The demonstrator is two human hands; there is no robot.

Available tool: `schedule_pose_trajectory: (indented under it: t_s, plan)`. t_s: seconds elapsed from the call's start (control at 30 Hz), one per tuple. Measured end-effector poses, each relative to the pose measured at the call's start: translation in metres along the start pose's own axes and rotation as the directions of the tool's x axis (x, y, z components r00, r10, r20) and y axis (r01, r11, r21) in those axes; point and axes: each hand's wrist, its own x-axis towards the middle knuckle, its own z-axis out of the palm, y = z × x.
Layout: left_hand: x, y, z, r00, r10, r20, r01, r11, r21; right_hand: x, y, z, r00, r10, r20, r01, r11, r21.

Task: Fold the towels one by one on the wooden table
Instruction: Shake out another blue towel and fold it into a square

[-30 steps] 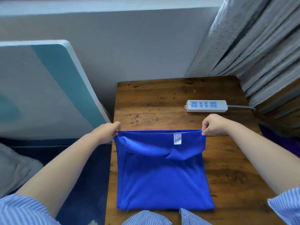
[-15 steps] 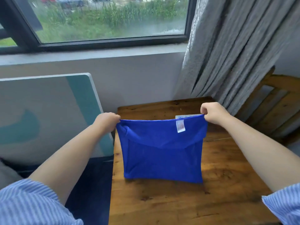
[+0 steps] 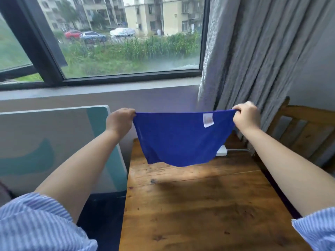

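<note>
While you hold blue towel (image 3: 181, 140) airborne above counter (image 3: 199, 205), left hand (image 3: 118, 121) and right hand (image 3: 245, 117) each pinch top corner; one slipped grip drops it crumpled.

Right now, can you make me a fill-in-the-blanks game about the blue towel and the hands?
1. The blue towel is held up by ____ hands, the left hand and the right hand.
2. The small tag sewn on the towel is ____ in colour.
3. The towel hangs above the ____ table.
4. The tag sits nearer the ____ hand.

Missing words: two; white; wooden; right
</note>
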Motion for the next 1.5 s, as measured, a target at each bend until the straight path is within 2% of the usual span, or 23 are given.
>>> schedule_pose_trajectory:
  t_s: [0.03,0.07,0.1,0.13,0.2,0.27,0.3,0.37,0.4,0.5,0.6,0.67,0.77,0.83,0.9,0.97,1.0,1.2,1.4,1.5]
  plan:
    - [0.001,0.001,0.000,0.999,-0.030,0.011,0.031,0.994,-0.103,0.003,-0.003,-0.002,0.996,0.022,-0.088,-0.016,0.998,0.067]
    - [0.003,0.004,-0.001,0.995,-0.033,0.092,0.047,0.987,-0.151,0.007,-0.006,-0.002,0.996,0.028,-0.079,-0.020,0.995,0.099]
    - [0.001,0.007,0.001,0.980,-0.039,0.193,0.066,0.989,-0.134,0.007,-0.006,0.000,1.000,0.008,0.010,-0.009,0.997,0.071]
    - [0.001,0.009,-0.001,0.968,-0.095,0.232,0.124,0.986,-0.113,0.008,-0.007,0.002,0.995,-0.001,0.103,-0.004,0.999,0.049]
    - [-0.002,0.009,-0.001,0.979,-0.155,0.129,0.169,0.980,-0.102,0.006,-0.001,0.005,0.990,0.009,0.143,-0.011,1.000,0.015]
    - [-0.002,0.008,0.004,0.989,-0.141,0.046,0.146,0.980,-0.136,0.007,0.001,0.007,0.995,0.051,0.090,-0.055,0.997,0.048]
    - [-0.004,0.010,0.006,0.990,-0.117,0.076,0.126,0.985,-0.118,0.007,0.001,0.008,0.992,0.041,0.117,-0.046,0.998,0.035]
    - [-0.009,0.014,0.009,0.972,-0.119,0.202,0.116,0.993,0.029,0.009,0.002,0.010,0.970,0.016,0.244,-0.009,1.000,-0.030]
    - [-0.013,0.013,0.009,0.966,-0.158,0.207,0.143,0.986,0.086,0.010,0.001,0.010,0.962,0.016,0.272,-0.005,0.999,-0.042]
    - [-0.014,0.002,0.013,0.965,-0.135,0.223,0.094,0.978,0.185,0.015,-0.002,0.012,0.962,-0.005,0.273,0.021,0.998,-0.055]
    - [-0.013,0.004,0.017,0.953,-0.180,0.244,0.137,0.974,0.181,0.020,-0.008,0.017,0.952,0.013,0.307,0.005,0.998,-0.059]
    - [-0.011,0.004,0.018,0.945,-0.226,0.237,0.212,0.974,0.082,0.025,-0.009,0.019,0.947,0.037,0.319,-0.019,0.998,-0.059]
    - [-0.007,0.000,0.023,0.930,-0.259,0.260,0.310,0.934,-0.176,0.031,-0.006,0.025,0.935,0.048,0.350,-0.029,0.998,-0.060]
    - [-0.004,0.000,0.026,0.904,-0.295,0.311,0.405,0.824,-0.397,0.032,-0.006,0.029,0.925,0.069,0.374,-0.055,0.997,-0.050]
    - [0.005,0.002,0.028,0.872,-0.346,0.346,0.489,0.654,-0.577,0.038,-0.009,0.036,0.920,0.093,0.381,-0.083,0.996,-0.044]
    - [0.013,0.003,0.030,0.851,-0.391,0.349,0.519,0.533,-0.668,0.044,-0.016,0.043,0.919,0.088,0.384,-0.086,0.996,-0.023]
    - [0.020,0.002,0.030,0.846,-0.412,0.339,0.524,0.518,-0.677,0.051,-0.021,0.047,0.923,0.074,0.378,-0.080,0.997,0.000]
    - [0.052,-0.008,0.034,0.838,-0.504,0.207,0.519,0.621,-0.587,0.092,-0.057,0.068,0.959,-0.042,0.280,0.027,0.998,0.056]
    - [0.071,-0.033,0.041,0.799,-0.594,0.091,0.527,0.621,-0.580,0.112,-0.065,0.091,0.976,-0.099,0.195,0.078,0.990,0.115]
    - [0.064,-0.042,0.043,0.817,-0.574,0.058,0.499,0.651,-0.573,0.107,-0.059,0.096,0.968,-0.157,0.194,0.132,0.982,0.135]
